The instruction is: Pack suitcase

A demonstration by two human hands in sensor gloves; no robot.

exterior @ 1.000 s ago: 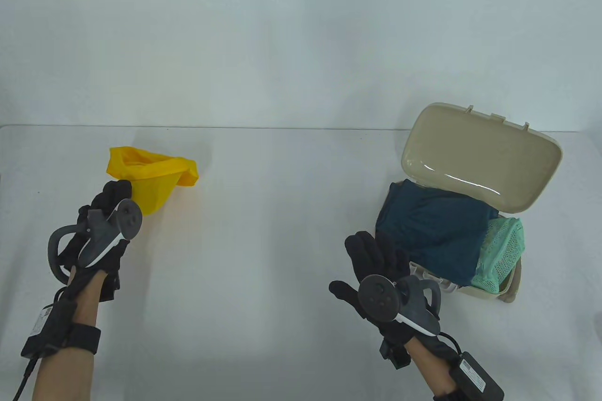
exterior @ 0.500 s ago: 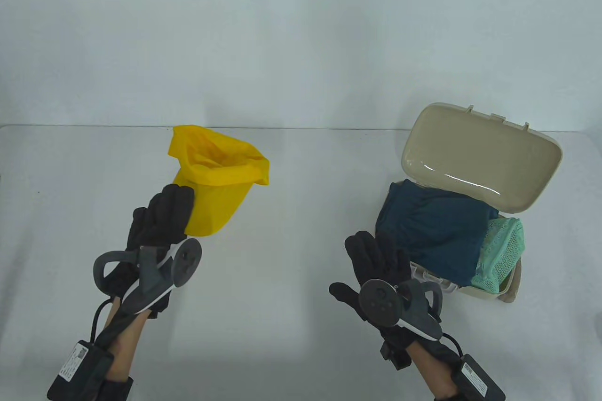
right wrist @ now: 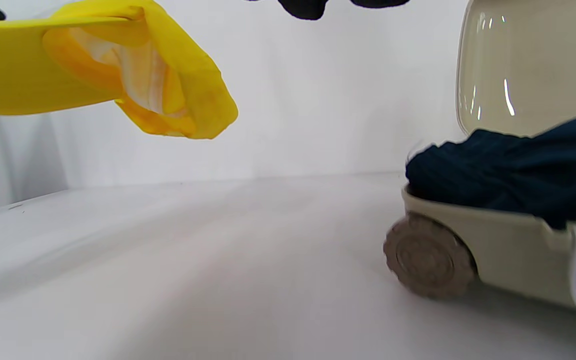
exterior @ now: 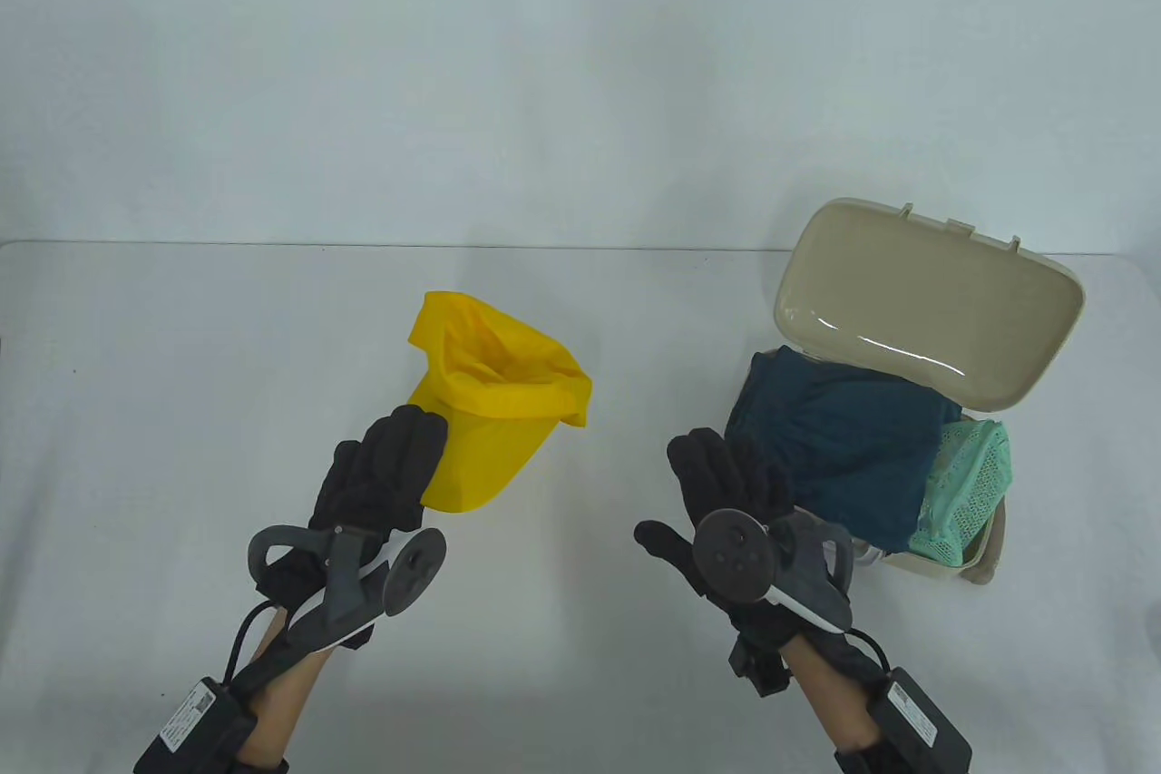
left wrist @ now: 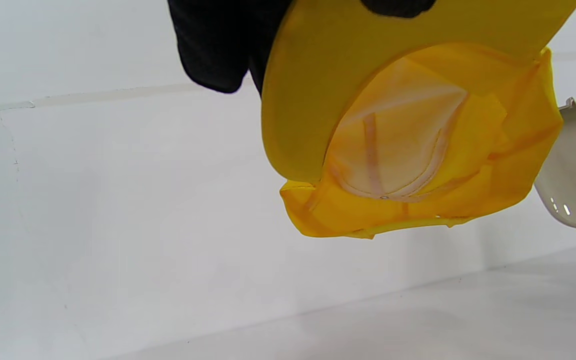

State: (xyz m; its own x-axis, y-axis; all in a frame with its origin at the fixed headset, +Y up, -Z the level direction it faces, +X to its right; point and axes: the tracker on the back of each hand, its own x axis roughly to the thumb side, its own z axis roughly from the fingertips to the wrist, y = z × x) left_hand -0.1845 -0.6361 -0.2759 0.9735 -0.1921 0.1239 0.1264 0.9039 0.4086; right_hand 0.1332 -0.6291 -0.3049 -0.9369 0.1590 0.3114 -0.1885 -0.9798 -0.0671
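While left hand (exterior: 385, 475) pinches yellow cap (exterior: 494, 411) brim, right hand (exterior: 726, 493) relaxed, empty; lay cap flat atop navy garment (exterior: 839, 447) in suitcase (exterior: 930, 302).

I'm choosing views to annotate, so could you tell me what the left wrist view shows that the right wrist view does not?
Only the left wrist view shows the left hand's fingers gripping the brim, and the seam tapes inside the crown. Only the right wrist view shows the navy garment bulging over the suitcase's base and one suitcase wheel. Both show the yellow cap held off the table, plus the suitcase's open beige lid.
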